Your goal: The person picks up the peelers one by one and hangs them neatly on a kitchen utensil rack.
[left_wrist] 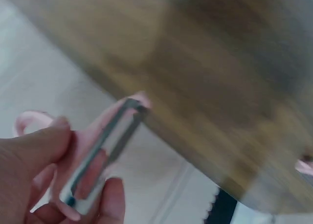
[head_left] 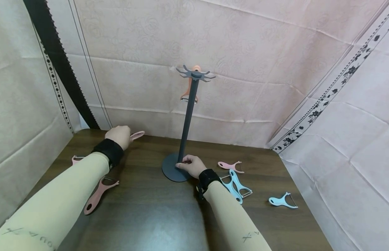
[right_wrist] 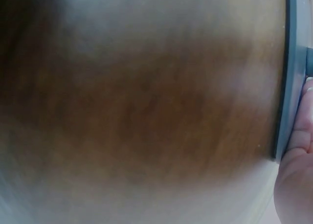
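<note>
At ten o'clock from the foot of the stand [head_left: 188, 115], near the far edge of the table [head_left: 150, 209], a pink peeler [head_left: 137, 135] is gripped by the left hand [head_left: 118, 136]. In the left wrist view its body is clasped between thumb and curled fingers, and its looped handle end is left jutting past the thumb; whether the table is touched by it cannot be told. At three o'clock on the round base [head_left: 170, 171], the pole's foot is held by the thumb and bent fingers of the right hand [head_left: 194, 167]; in the right wrist view most of that hand is cut off.

At the stand's top, on the twelve o'clock side, an orange peeler [head_left: 189, 86] is hung, blade end down. At eight o'clock from the base, a second pink peeler [head_left: 98, 195] is laid beside the left forearm; at nine, another [head_left: 75, 160] is partly hidden by that arm. At three, a small pink one [head_left: 227, 165] is seen. Between three and four, two crossed blue peelers [head_left: 235, 183] are found, with a lone blue one [head_left: 279, 201] farther out.
</note>
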`<action>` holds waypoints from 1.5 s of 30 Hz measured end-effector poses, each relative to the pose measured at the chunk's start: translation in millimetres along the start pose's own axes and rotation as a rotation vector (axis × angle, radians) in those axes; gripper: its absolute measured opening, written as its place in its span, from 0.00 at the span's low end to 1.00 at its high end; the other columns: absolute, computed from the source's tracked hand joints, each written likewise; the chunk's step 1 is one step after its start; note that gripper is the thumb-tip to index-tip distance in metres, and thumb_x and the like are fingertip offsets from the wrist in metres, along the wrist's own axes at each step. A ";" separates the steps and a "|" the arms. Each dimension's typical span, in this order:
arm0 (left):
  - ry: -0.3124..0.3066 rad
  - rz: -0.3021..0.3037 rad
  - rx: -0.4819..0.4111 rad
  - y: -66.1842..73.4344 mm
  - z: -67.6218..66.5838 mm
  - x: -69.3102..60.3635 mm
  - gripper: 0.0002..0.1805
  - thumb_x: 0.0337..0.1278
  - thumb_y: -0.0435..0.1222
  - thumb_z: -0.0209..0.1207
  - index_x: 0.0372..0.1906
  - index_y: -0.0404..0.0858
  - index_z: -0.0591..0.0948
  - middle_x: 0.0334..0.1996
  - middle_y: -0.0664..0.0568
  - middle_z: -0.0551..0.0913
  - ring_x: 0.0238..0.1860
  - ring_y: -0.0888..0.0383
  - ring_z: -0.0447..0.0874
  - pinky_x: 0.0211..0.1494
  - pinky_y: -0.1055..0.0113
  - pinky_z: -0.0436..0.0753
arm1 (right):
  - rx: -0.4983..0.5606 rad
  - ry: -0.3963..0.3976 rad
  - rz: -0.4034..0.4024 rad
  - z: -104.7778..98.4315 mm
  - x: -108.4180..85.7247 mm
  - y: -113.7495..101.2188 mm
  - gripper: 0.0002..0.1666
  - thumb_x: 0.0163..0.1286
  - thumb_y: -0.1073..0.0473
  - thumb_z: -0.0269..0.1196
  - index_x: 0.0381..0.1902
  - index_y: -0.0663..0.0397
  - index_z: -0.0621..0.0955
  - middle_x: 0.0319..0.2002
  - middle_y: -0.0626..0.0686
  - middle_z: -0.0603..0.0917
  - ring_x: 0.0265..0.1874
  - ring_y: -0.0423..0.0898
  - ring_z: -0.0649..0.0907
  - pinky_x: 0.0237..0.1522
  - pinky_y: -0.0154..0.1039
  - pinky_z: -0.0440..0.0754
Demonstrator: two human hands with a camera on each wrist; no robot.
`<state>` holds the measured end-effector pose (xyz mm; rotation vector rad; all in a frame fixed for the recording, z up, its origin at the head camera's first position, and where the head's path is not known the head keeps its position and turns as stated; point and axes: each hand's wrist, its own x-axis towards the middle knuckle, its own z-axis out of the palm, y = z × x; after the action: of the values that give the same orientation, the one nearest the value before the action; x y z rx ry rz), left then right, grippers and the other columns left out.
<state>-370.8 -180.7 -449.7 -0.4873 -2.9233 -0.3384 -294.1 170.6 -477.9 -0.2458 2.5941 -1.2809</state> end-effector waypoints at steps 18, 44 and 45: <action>0.183 0.002 -0.597 110.4 -117.9 -9.7 0.12 0.64 0.43 0.61 0.41 0.37 0.86 0.34 0.48 0.85 0.34 0.53 0.78 0.38 0.58 0.74 | 0.006 0.008 0.001 1.1 -3.1 -2.6 0.14 0.65 0.46 0.67 0.33 0.50 0.80 0.31 0.48 0.79 0.34 0.46 0.76 0.37 0.40 0.71; 0.137 0.122 -1.037 185.2 -196.9 -9.0 0.21 0.59 0.51 0.63 0.50 0.42 0.85 0.41 0.50 0.84 0.43 0.54 0.73 0.43 0.60 0.69 | 0.004 0.000 0.020 1.0 1.4 1.1 0.14 0.64 0.45 0.67 0.33 0.48 0.80 0.31 0.49 0.79 0.35 0.48 0.77 0.38 0.41 0.72; 0.139 0.118 -1.039 185.4 -196.7 -8.3 0.21 0.59 0.51 0.63 0.50 0.42 0.85 0.41 0.50 0.84 0.43 0.54 0.73 0.43 0.60 0.69 | 0.004 0.001 0.020 1.1 1.7 1.0 0.14 0.64 0.45 0.67 0.32 0.48 0.80 0.31 0.49 0.79 0.35 0.48 0.77 0.38 0.41 0.72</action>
<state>-277.5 -60.9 -225.9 -0.6895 -2.3435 -1.7824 -295.5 170.0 -479.6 -0.2179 2.5881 -1.2794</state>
